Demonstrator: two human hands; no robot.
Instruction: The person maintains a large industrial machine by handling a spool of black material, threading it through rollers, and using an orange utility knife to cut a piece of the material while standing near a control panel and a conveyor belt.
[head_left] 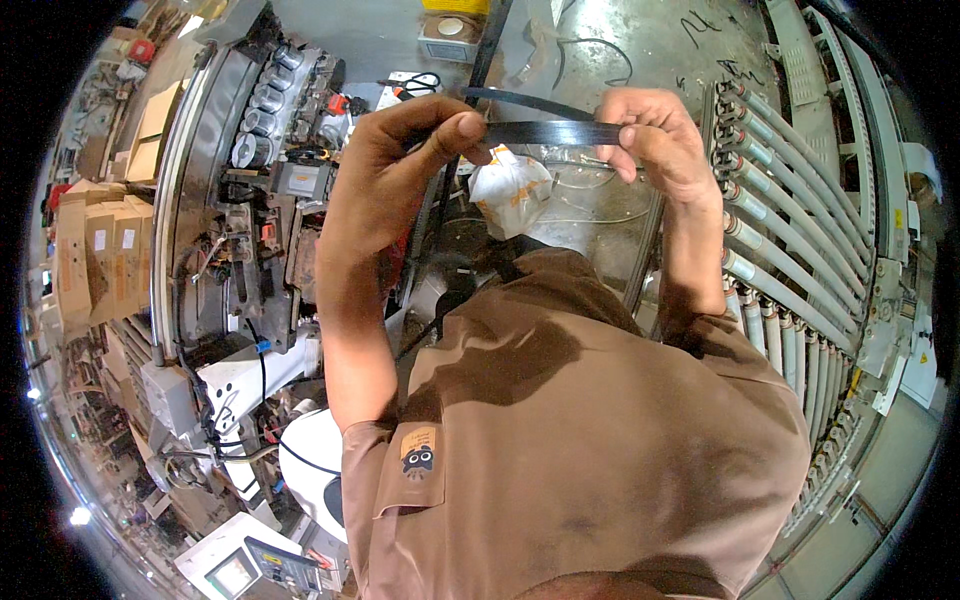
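While taut between both hands, black strap (555, 132) pinched by left fingers (462, 128) and right fingers (632, 140).

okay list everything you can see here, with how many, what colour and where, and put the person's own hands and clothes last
black strip: one, black, held taut between both hands, upper middle
crumpled bag: one, white and orange, below the strip
machine: one, grey metal, left
cardboard boxes: several, brown, far left
tubes: many, pale grey, in rows at right
floor: grey concrete, top
left hand: one, pinching the strip's left end
right hand: one, pinching its right end
shirt: one, brown, bottom middle
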